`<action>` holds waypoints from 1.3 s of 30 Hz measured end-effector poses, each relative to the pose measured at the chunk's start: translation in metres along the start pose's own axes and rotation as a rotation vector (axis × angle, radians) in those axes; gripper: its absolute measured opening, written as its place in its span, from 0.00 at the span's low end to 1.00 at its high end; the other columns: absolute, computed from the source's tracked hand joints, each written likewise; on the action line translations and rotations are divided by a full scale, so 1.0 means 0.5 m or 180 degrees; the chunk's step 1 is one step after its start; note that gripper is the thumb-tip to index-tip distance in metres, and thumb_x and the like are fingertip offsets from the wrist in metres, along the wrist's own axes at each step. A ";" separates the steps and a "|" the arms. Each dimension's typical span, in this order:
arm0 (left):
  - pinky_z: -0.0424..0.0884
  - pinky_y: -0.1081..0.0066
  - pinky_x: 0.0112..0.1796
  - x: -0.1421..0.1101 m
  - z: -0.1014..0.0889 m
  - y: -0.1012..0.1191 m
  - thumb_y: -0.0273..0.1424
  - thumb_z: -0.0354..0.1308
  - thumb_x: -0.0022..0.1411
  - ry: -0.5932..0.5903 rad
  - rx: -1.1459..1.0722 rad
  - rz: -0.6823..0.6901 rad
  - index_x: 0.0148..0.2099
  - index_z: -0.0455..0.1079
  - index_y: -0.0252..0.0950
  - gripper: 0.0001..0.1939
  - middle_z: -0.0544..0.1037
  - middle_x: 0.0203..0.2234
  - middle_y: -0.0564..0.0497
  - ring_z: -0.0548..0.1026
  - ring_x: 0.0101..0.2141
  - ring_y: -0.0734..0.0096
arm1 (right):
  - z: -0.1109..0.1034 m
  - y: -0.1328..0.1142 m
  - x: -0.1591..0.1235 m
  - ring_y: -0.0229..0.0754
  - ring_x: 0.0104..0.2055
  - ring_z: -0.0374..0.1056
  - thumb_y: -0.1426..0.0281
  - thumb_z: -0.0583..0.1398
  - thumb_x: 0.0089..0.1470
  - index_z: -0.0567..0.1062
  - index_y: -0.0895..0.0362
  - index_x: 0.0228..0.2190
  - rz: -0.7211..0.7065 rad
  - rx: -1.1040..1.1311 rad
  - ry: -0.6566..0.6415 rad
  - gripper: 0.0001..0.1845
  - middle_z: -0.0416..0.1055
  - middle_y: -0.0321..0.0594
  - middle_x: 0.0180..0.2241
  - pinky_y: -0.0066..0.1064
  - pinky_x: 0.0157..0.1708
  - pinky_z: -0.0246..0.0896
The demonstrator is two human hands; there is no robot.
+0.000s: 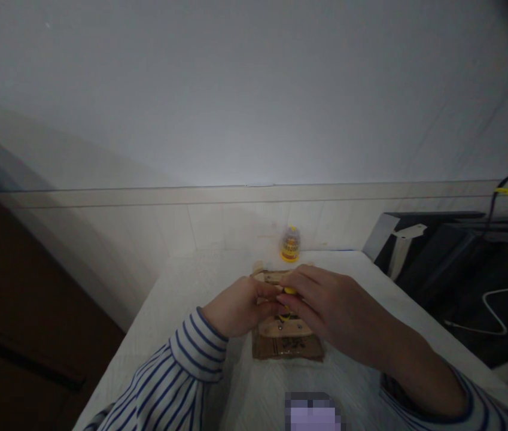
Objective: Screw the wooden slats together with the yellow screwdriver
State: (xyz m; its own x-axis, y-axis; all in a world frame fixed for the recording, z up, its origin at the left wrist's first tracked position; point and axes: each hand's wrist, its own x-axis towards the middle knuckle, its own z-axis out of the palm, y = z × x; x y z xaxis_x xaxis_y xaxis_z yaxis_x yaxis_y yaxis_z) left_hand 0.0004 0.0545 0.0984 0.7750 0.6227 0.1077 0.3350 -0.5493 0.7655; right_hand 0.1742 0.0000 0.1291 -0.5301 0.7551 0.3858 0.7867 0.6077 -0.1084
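Note:
My right hand (325, 299) is closed in a pinch around a small yellow screwdriver (289, 290), of which only a bit of the handle shows. Right against it, my left hand (247, 306) has its thumb and fingers pinched together, and what lies between them is hidden. Under both hands is a light wooden board (271, 328) with small metal screws in its near edge. The board rests on a brown piece of cardboard (289, 349) with dark print. A bit of yellow also shows below the fingertips, too small to name.
A clear, beehive-shaped case with a yellow base (290, 246) stands behind the board near the wall. White sheeting covers the table (200, 281). On the right are dark panels (442, 269) and a white cable (496, 296); a pixelated purple object (314, 417) lies at the front.

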 end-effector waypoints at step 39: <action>0.66 0.76 0.34 0.005 0.002 0.007 0.30 0.59 0.55 0.0348 -0.0050 -0.0208 0.33 0.75 0.33 0.06 0.78 0.26 0.54 0.73 0.30 0.73 | 0.004 0.021 -0.004 0.43 0.42 0.67 0.72 0.51 0.58 0.70 0.57 0.43 -0.0042 0.0388 -0.0017 0.13 0.71 0.43 0.41 0.38 0.41 0.63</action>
State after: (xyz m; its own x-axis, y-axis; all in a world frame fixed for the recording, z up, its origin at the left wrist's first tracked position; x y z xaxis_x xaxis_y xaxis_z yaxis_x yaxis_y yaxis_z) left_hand 0.0041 0.0537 0.1005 0.6884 0.7144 0.1251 0.3739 -0.4973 0.7829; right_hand 0.1830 0.0055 0.1254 -0.5421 0.7479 0.3831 0.7355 0.6428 -0.2141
